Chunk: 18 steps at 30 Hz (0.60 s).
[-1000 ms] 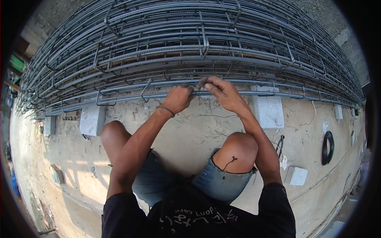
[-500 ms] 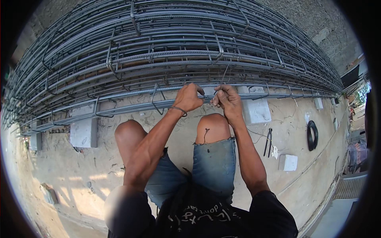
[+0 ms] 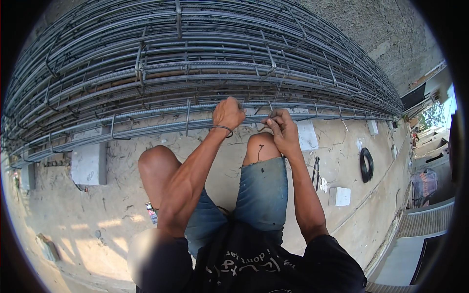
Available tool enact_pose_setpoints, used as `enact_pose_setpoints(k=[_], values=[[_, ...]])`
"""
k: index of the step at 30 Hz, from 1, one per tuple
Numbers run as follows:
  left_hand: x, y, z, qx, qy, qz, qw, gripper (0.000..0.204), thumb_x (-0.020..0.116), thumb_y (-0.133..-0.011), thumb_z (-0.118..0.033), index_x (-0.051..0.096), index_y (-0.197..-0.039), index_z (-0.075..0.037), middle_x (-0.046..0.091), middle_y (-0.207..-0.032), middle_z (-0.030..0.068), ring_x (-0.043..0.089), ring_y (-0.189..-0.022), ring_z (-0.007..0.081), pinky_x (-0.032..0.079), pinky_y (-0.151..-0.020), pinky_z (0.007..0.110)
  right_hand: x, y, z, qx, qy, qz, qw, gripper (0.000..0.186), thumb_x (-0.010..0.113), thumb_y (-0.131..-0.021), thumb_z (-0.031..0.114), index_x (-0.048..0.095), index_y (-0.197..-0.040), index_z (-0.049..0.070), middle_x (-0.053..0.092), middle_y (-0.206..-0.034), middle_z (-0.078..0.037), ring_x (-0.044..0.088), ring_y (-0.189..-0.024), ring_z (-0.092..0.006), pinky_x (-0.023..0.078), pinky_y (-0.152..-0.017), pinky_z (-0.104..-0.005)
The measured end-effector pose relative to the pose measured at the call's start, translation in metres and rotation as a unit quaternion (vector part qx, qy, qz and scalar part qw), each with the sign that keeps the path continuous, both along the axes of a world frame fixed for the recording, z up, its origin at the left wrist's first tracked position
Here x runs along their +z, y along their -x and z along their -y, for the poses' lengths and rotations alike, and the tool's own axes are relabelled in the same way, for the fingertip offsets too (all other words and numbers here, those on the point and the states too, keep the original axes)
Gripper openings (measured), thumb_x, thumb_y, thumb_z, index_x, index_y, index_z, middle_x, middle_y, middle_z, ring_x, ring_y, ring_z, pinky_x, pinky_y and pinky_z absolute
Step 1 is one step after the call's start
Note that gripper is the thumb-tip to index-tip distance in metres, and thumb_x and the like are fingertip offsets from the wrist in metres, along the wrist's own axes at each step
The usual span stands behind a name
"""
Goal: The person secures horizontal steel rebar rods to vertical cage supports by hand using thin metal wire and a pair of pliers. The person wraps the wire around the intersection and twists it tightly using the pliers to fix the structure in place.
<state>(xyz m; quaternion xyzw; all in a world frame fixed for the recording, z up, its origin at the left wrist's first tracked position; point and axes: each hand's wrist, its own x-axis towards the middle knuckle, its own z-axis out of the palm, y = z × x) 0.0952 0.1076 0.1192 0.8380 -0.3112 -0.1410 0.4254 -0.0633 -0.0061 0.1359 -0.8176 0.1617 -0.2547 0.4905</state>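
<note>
Steel rebars with square stirrups run sideways in front of my knees, at the near lower edge of a large stack of cages. My left hand is curled into a fist against these bars; what its fingers grip is hidden from view. Close to its right, my right hand has thumb and fingers pinched on thin tie wire, whose loose strands rise in front of the stack. A stirrup stands near the fingertips, between both hands.
Stacked rebar cages fill the far side. Pale blocks sit beneath the near bars. To the right on the concrete floor lie pliers-like long-handled cutters, a black wire coil and a small white block.
The view has turned a little, shifting floor items leftward. My left fingers have curled in tighter. The stirrup left of that hand, slanted before, now looks upright. My right hand keeps its pinch.
</note>
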Motion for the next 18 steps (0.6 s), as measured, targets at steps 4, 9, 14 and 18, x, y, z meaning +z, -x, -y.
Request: enact_pose_setpoints(k=[4,9,14,18], values=[[-0.001,-0.001,0.000,-0.010,0.025,0.040,0.999,0.024,0.072,-0.074,-0.019,0.070,-0.090,-0.002,0.066,-0.080,0.0224,0.063,-0.082,0.0408,0.049,-0.075,0.042,0.015,0.000,0.000,0.016,-0.039,-0.035,0.999,0.015,0.054,-0.091,0.004,0.049,-0.103,-0.004,0.068,-0.085,-0.013,0.064,-0.082,-0.0137,0.050,-0.073,-0.0267],[-0.002,-0.005,-0.022,-0.183,0.092,0.093,0.974,0.022,0.071,-0.073,-0.014,0.067,-0.089,0.002,0.064,-0.079,0.0239,0.063,-0.079,0.0402,0.050,-0.071,0.043,0.028,-0.004,-0.004,0.021,-0.028,-0.111,0.993,0.011,0.053,-0.092,0.005,0.053,-0.099,-0.003,0.068,-0.084,-0.010,0.062,-0.079,-0.0120,0.048,-0.072,-0.0264],[-0.015,-0.002,-0.017,-0.206,0.008,0.216,0.954,0.017,0.061,-0.073,-0.005,0.066,-0.087,0.002,0.062,-0.076,0.0254,0.062,-0.076,0.0412,0.050,-0.071,0.045,0.009,-0.013,-0.023,-0.060,-0.078,-0.049,0.994,0.012,0.053,-0.092,0.006,0.054,-0.101,-0.002,0.066,-0.084,-0.009,0.059,-0.076,-0.0118,0.046,-0.072,-0.0254],[-0.010,0.000,-0.009,-0.188,-0.064,0.177,0.964,0.021,0.060,-0.067,-0.010,0.067,-0.084,0.001,0.062,-0.076,0.0270,0.062,-0.076,0.0422,0.050,-0.072,0.045,-0.017,-0.018,-0.052,-0.164,-0.043,0.060,0.984,0.014,0.055,-0.091,0.006,0.054,-0.103,-0.002,0.062,-0.093,-0.010,0.058,-0.084,-0.0133,0.047,-0.074,-0.0253]])
